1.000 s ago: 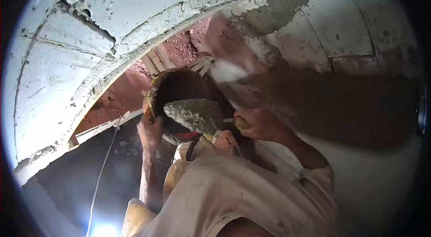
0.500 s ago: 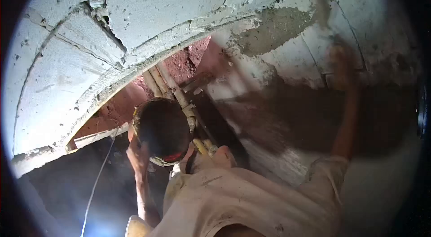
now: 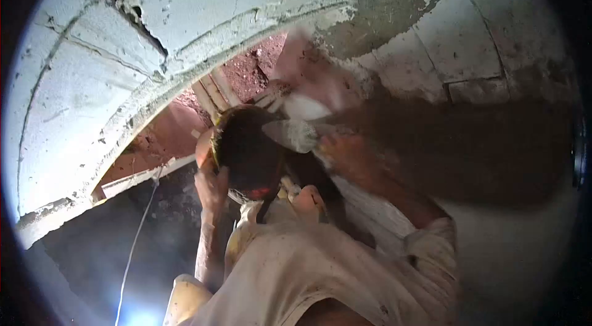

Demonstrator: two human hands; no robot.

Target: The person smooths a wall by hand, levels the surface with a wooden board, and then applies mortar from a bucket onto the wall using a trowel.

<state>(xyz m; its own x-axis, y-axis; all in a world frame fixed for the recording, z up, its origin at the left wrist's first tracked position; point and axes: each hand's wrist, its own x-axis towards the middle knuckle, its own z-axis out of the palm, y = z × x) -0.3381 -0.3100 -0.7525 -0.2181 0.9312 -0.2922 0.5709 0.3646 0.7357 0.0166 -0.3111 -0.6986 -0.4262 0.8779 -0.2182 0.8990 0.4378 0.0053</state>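
The left hand (image 3: 213, 187) grips the rim of a dark round mortar pan (image 3: 246, 150) just above it. The blurred right hand (image 3: 345, 153), fingers closed, holds a grey flat metal trowel (image 3: 291, 133) over the pan.

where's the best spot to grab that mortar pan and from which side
Probably by the rim: the left hand already grips the round mortar pan at its lower-left edge. Its right side is crowded by the trowel and the blurred right hand.
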